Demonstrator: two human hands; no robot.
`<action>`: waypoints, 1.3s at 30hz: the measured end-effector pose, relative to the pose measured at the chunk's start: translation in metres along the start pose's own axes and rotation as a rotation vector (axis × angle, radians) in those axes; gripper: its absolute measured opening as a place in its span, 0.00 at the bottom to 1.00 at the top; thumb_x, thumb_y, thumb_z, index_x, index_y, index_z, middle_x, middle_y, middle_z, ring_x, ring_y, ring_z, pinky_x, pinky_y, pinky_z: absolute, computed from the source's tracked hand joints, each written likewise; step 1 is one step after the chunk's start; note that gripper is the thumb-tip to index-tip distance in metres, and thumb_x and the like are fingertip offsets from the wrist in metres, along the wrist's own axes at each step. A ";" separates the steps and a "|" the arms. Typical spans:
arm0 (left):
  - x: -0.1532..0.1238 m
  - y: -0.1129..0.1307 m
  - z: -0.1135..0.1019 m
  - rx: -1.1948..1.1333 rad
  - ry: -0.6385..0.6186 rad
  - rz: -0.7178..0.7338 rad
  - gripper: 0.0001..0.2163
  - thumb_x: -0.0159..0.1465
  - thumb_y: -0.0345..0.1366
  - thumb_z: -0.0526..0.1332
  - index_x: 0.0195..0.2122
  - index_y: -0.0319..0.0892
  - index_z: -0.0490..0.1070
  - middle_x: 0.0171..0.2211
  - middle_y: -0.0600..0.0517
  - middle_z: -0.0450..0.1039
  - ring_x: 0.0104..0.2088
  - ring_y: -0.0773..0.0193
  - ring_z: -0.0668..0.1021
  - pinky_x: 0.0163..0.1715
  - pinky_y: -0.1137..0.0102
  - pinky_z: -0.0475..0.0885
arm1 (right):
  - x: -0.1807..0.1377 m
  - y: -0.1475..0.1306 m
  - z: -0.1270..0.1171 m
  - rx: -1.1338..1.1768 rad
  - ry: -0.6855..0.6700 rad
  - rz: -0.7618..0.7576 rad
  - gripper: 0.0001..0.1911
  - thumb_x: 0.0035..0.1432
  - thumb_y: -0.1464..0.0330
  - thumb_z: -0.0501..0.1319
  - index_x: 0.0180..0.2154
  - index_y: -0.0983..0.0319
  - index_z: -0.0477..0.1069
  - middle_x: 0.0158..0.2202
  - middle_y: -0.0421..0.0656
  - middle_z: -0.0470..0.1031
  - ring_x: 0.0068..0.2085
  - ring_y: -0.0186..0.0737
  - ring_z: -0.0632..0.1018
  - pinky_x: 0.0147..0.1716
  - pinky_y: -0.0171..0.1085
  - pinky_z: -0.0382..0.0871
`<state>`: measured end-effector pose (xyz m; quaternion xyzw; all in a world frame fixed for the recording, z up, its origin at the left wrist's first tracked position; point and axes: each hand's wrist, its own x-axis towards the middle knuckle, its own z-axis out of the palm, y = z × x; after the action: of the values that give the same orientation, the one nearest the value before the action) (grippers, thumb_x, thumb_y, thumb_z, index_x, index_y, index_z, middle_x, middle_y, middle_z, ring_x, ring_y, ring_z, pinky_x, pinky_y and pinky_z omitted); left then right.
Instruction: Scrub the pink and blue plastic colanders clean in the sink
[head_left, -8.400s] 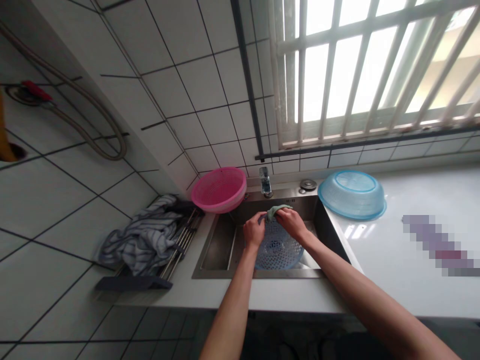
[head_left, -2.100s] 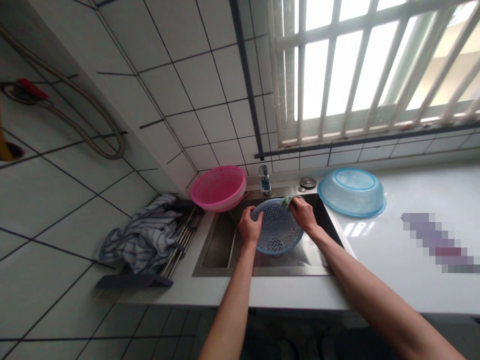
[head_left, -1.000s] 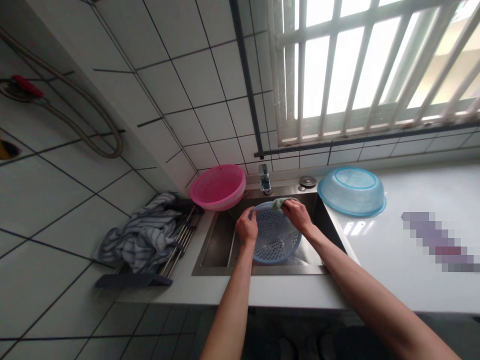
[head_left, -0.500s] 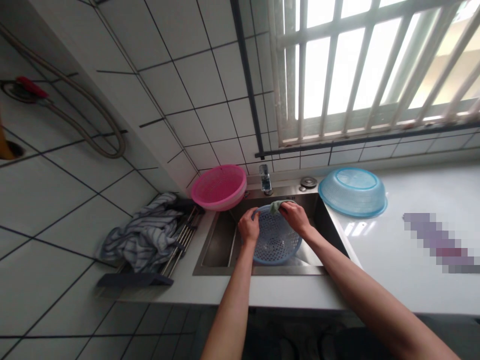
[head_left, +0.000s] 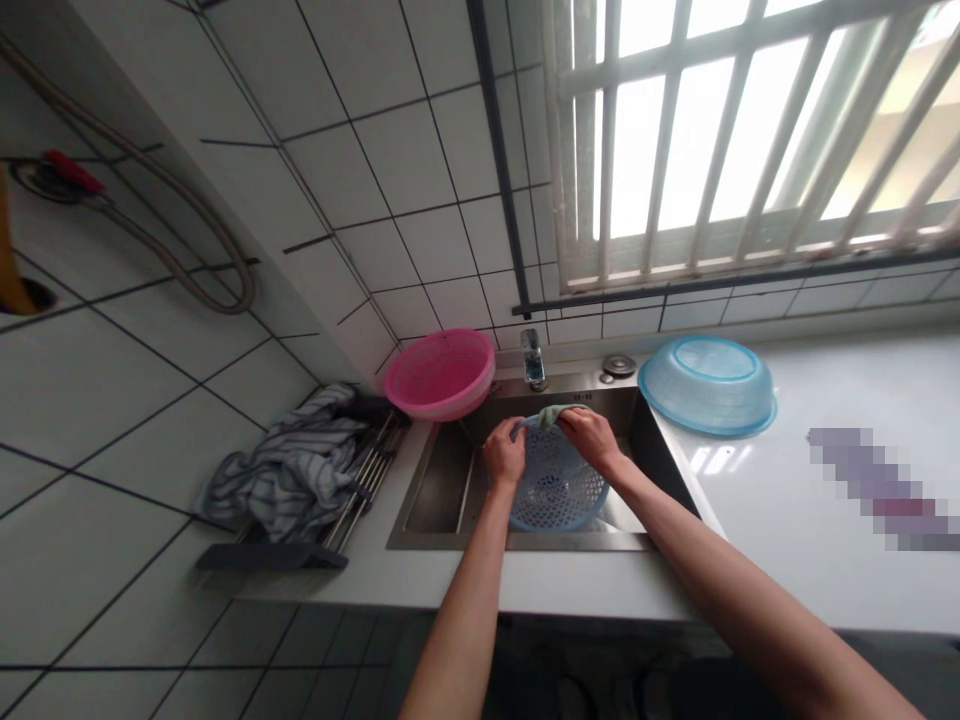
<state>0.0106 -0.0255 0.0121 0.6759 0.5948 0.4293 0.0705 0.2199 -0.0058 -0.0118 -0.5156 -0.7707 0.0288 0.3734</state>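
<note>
A blue-grey plastic colander [head_left: 559, 490] with a perforated wall is held tilted inside the steel sink [head_left: 435, 497]. My left hand [head_left: 504, 452] is closed on its rim at the left. At the far side of the rim, my right hand [head_left: 590, 434] is closed on a green cloth [head_left: 553, 415], pressing it over the edge. The fingertips of the right hand are partly hidden by the cloth. Behind the colander stands the faucet [head_left: 533, 358].
A pink basket [head_left: 441, 375] rests at the sink's back left corner. To the right, a light-blue basket [head_left: 709, 385] lies upside down on the white counter [head_left: 787, 560]. A striped cloth [head_left: 300, 470] covers a metal rack [head_left: 367, 480] on the left. A drain strainer [head_left: 619, 365] sits behind the sink.
The colander has tilted a little, and its rim with my left hand has shifted slightly right. My right hand stays on the cloth at the rim. The view has moved marginally.
</note>
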 end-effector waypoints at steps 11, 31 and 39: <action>0.003 0.010 0.006 0.024 -0.090 0.176 0.25 0.66 0.28 0.64 0.65 0.51 0.71 0.61 0.48 0.77 0.61 0.54 0.77 0.65 0.57 0.70 | -0.002 0.003 -0.002 -0.033 0.087 0.007 0.09 0.71 0.69 0.57 0.40 0.59 0.75 0.41 0.48 0.81 0.41 0.45 0.79 0.40 0.37 0.68; 0.001 0.011 -0.001 0.101 -0.180 0.000 0.13 0.71 0.31 0.59 0.50 0.52 0.81 0.50 0.53 0.84 0.48 0.58 0.84 0.48 0.69 0.75 | -0.001 -0.008 -0.007 0.011 -0.030 -0.076 0.09 0.70 0.71 0.61 0.43 0.57 0.81 0.42 0.45 0.84 0.43 0.43 0.81 0.43 0.36 0.72; 0.002 0.001 -0.004 0.024 -0.005 -0.075 0.11 0.72 0.36 0.61 0.50 0.46 0.81 0.49 0.47 0.84 0.49 0.57 0.84 0.52 0.67 0.75 | 0.001 0.021 -0.020 0.064 0.097 0.089 0.09 0.70 0.67 0.62 0.41 0.58 0.81 0.41 0.46 0.84 0.40 0.44 0.82 0.41 0.37 0.72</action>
<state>0.0089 -0.0254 0.0164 0.6549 0.6249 0.4175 0.0799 0.2478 -0.0022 -0.0064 -0.5380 -0.7267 0.0450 0.4248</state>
